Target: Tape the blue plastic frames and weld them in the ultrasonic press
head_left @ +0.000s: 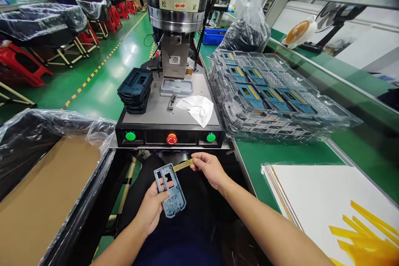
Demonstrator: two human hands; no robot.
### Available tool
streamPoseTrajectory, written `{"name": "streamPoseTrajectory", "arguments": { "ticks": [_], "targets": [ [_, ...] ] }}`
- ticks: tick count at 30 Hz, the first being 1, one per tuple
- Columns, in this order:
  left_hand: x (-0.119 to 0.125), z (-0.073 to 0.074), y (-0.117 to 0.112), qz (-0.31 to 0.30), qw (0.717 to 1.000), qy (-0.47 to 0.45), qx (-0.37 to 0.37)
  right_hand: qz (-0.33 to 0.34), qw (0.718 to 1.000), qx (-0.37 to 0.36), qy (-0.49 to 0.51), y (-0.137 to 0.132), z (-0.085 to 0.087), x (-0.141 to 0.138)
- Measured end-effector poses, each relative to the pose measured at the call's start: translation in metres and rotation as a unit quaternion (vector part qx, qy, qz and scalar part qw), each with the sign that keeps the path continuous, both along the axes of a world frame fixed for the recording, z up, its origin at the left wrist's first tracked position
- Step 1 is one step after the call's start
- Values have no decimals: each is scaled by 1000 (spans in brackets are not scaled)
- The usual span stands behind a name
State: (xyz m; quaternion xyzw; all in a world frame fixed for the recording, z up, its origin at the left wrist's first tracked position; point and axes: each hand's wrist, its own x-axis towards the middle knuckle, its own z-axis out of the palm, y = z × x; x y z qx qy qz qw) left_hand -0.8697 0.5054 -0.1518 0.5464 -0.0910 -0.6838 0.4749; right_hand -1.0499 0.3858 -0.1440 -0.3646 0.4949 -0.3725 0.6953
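Observation:
My left hand (149,210) grips a blue-grey plastic frame part (170,190) over my lap, fingers wrapped round its lower left edge. My right hand (209,169) pinches one end of a yellow tape strip (183,165), whose other end reaches the top corner of the frame. Both hands are below the front edge of the press machine (170,122), near its red button (171,139) and two green buttons.
A stack of dark frames (135,89), a white cloth (198,108) and a grey fixture (176,87) sit on the machine bed. Clear trays of blue parts (268,95) are stacked at right. Below them lies a white sheet with yellow strips (361,232). A lined cardboard box (46,183) stands at left. Other people work in the background.

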Motion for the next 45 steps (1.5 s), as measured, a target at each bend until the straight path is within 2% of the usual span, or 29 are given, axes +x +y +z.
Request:
{"name": "streamPoseTrajectory", "arguments": {
  "ticks": [8, 10, 12, 13, 14, 16, 18, 20, 21, 23, 28, 32, 38, 40, 45],
  "targets": [
    [-3, 0, -7, 6, 999, 32, 2, 29, 998, -49, 13, 4, -5, 1],
    [-4, 2, -9, 9, 999, 48, 3, 39, 994, -98, 35, 5, -6, 0],
    [-5, 2, -11, 11, 998, 61, 1, 47, 974, -201, 99, 9, -6, -1],
    [-6, 3, -12, 11, 998, 67, -2, 53, 950, -273, 142, 11, -4, -2],
    [-6, 3, -13, 12, 997, 74, -4, 64, 915, -354, 184, 14, -2, -2],
    [-8, 5, -14, 15, 996, 86, -9, 92, 820, -514, 235, 21, 5, -2],
    [-11, 8, -16, 16, 994, 102, -23, 120, 723, -638, 236, 27, 12, -1],
    [-15, 13, -17, 11, 991, 122, -51, 139, 648, -714, 228, 32, 18, 1],
    [-17, 16, -18, 8, 989, 132, -65, 148, 622, -734, 227, 34, 20, 2],
    [-19, 21, -18, 3, 986, 144, -85, 167, 594, -752, 231, 37, 23, 4],
    [-18, 24, -19, -1, 983, 158, -90, 214, 574, -752, 243, 37, 21, 8],
    [-14, 22, -18, 3, 981, 175, -87, 254, 571, -740, 250, 36, 17, 10],
    [-13, 21, -17, 8, 980, 176, -92, 255, 573, -736, 254, 37, 15, 10],
    [-14, 20, -17, 11, 982, 164, -93, 234, 592, -726, 261, 38, 14, 10],
    [-15, 19, -17, 4, 989, 111, -93, 154, 671, -658, 304, 37, 11, 7]
  ]
}}
